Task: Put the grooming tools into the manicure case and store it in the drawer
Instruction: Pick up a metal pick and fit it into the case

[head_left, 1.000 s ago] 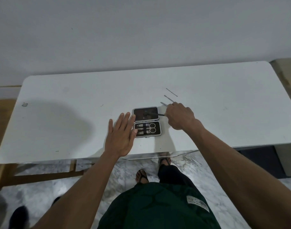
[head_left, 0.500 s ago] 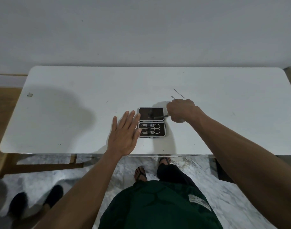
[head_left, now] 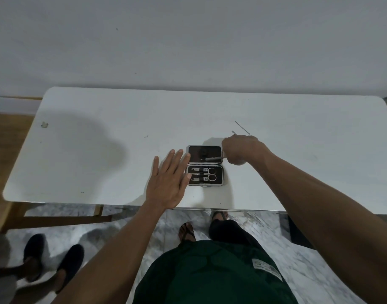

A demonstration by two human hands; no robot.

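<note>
A small manicure case (head_left: 204, 165) lies open on the white table (head_left: 100, 150), dark lid half to the rear, tool half in front holding scissors (head_left: 206, 174) and clippers under straps. My left hand (head_left: 169, 181) lies flat with spread fingers against the case's left edge. My right hand (head_left: 240, 151) is closed on a thin metal tool (head_left: 213, 159) whose tip points left over the lid half. Two more slim metal tools lie on the table behind my right hand: a long pick (head_left: 242, 127) and a shorter one (head_left: 233, 132), partly hidden by my knuckles.
The table backs onto a plain wall. Its front edge runs just under my left wrist. Another person's feet in dark shoes (head_left: 54, 260) stand on the marble floor at the lower left. A dark box (head_left: 298, 231) sits under the table's right side.
My right hand picked up the metal tool from the table and carried it left over the open case. The left hand has stayed flat beside the case. The camera view shifted.
</note>
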